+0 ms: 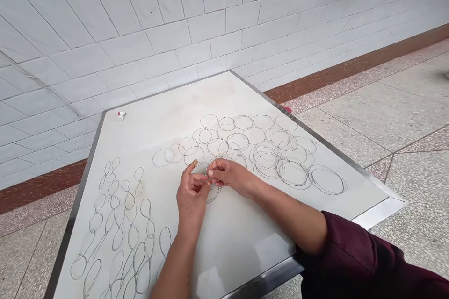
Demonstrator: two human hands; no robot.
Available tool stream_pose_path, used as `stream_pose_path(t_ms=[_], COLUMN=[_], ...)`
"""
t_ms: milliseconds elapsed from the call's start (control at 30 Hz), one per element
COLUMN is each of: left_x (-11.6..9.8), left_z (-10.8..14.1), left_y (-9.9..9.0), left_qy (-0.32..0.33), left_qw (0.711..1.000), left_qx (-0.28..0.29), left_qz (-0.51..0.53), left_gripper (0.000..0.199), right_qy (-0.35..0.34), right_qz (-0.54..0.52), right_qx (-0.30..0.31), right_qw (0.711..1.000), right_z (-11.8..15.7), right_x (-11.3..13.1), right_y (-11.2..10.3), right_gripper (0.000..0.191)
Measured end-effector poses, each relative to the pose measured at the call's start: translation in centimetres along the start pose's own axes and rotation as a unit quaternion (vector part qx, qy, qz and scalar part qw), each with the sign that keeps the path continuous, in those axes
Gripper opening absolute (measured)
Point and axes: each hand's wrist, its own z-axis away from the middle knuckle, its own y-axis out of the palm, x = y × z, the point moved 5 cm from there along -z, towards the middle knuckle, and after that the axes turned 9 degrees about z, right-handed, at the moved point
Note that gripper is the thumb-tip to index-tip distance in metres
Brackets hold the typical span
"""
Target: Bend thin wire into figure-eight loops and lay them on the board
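Observation:
Close together over the middle of the table, my left hand (193,196) and my right hand (228,175) pinch a thin wire loop (213,195) between thumbs and fingertips. Part of the loop is hidden behind the fingers. Just beyond and to the right of my hands lie many round wire rings (293,173), several overlapping. To the left, wires twisted into figure-eight shapes (130,194) are spread over the table, some partly hidden by my left forearm.
The white table (245,238) has a metal edge (336,163) and stands against a white tiled wall (206,51). A small red and white object (121,115) sits near its far left corner. Speckled floor (414,191) runs along the right.

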Motion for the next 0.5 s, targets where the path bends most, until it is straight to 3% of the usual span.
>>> stream_pose_path(t_ms=[167, 400, 500], left_x=[0.2, 0.7, -0.1], left_z=[-0.4, -0.9, -0.7], left_y=[-0.6, -1.5, -2.0], left_qy=[-0.056, -0.055, -0.023], left_qw=[0.992, 0.989, 0.989], left_qx=[0.045, 0.028, -0.004], left_qz=[0.106, 0.137, 0.144], left_gripper=[0.064, 0.062, 0.062], right_qy=[-0.016, -0.016, -0.019], right_qz=[0.02, 0.076, 0.101], right_qx=[0.018, -0.037, -0.059], right_qw=[1.0, 0.996, 0.993], right_z=[0.2, -0.5, -1.5], right_x=[1.1, 1.5, 2.1], right_y=[0.4, 1.7, 1.9], right_gripper=[0.027, 0.019, 0.017])
